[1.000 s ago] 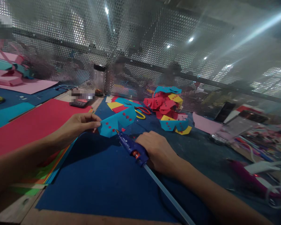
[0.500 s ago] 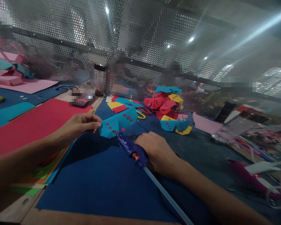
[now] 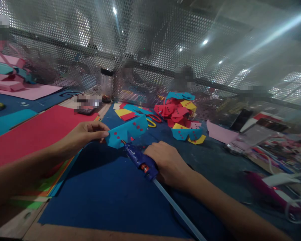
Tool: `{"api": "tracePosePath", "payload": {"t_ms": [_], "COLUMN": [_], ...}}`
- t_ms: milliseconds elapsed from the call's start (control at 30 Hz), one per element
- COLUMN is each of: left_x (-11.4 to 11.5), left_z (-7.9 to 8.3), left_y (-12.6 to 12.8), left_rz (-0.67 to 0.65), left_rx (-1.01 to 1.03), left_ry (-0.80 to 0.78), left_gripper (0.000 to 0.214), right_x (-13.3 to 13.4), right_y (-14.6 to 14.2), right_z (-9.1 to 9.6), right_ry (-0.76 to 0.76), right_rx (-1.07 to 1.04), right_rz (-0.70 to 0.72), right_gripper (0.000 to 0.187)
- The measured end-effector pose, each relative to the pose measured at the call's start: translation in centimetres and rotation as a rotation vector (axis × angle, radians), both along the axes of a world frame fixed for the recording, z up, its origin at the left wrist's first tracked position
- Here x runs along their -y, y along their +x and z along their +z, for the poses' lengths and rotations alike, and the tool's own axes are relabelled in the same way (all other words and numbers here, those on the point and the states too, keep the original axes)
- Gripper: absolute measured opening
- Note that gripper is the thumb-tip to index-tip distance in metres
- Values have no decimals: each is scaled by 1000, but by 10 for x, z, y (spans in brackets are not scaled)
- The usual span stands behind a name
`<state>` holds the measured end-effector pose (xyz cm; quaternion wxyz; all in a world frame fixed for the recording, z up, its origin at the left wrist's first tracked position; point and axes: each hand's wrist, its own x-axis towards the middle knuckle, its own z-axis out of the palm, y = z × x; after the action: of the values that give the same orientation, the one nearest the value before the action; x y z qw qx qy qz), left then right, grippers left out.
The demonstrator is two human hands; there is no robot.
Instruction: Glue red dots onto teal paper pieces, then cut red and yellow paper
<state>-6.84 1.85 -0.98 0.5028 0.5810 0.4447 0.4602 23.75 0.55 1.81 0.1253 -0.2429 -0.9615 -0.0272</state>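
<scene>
Between thumb and fingers, my left hand [image 3: 91, 132] pinches the left end of a blue paper cutout [image 3: 126, 130] dotted with small red pieces. The cutout is held up above the dark blue work surface [image 3: 110, 194]. My right hand [image 3: 165, 160] is wrapped round a blue glue gun [image 3: 137, 157], with a long glue stick [image 3: 178, 207] out of its back end. The gun's nozzle points at the cutout's lower edge; whether it touches I cannot tell. A few tiny red bits [image 3: 132, 138] show beside the cutout.
Behind lie scissors [image 3: 152, 123] and a heap of red dotted cutouts [image 3: 175, 110]. Red paper sheets [image 3: 47, 130] cover the left side. A jar [image 3: 106, 85] stands at the mesh wall. A magenta glue gun [image 3: 268, 190] with a white cord lies at right, near paper scraps [image 3: 291, 134].
Both hands, the cutout and the glue gun stay almost in place. A red piece that was at the nozzle tip no longer shows there.
</scene>
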Motion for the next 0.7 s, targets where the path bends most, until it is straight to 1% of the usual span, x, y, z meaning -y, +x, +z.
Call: {"api": "tracePosePath", "payload": {"t_ms": [700], "left_x": [1], "left_z": [2], "left_y": [1], "left_rz": [0], "left_rx": [-28], "left_ry": [18], "left_gripper": [17], "right_x": [1], "right_y": [-1], "right_z": [0], "right_ry": [14], "right_rx": [28], "right_rz": [-14], "right_gripper": [8]}}
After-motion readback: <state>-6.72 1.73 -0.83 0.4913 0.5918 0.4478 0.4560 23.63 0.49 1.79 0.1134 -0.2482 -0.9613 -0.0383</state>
